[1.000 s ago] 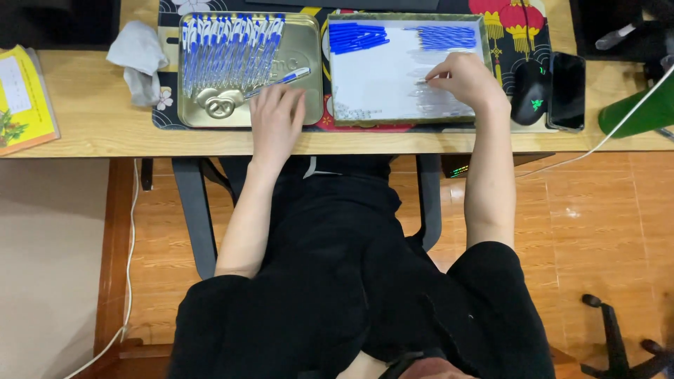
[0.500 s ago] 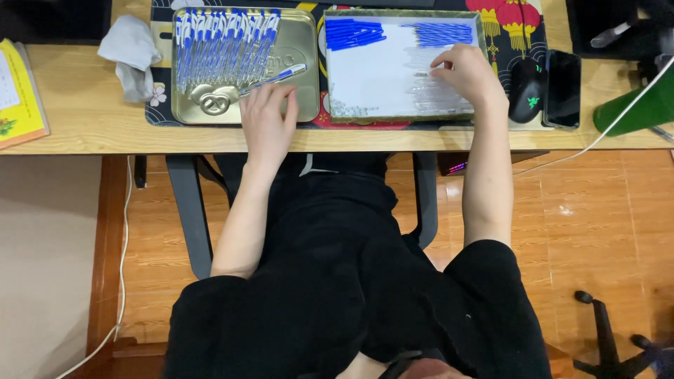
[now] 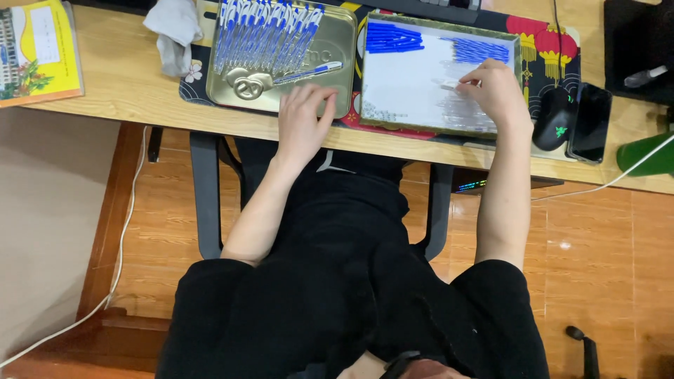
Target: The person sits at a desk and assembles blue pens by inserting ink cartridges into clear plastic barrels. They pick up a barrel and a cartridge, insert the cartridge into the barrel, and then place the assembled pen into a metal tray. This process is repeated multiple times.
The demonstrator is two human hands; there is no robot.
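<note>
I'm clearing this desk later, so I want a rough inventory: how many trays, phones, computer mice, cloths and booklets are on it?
Trays: 2, a gold metal tray near the left hand and a green-rimmed tray under the right hand
Phones: 1, black phone
Computer mice: 1, black mouse
Cloths: 1, grey cloth
Booklets: 1, yellow booklet
Total: 6

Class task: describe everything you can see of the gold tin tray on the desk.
The gold tin tray looks like shiny metal, shallow, with rounded corners and an embossed pretzel-like emblem. It lies flat on a dark patterned mat, beside a white-lined tray. A row of blue-and-white pens fills its far part; one pen lies slanted apart. The left hand rests its fingers on the near edge.
</note>
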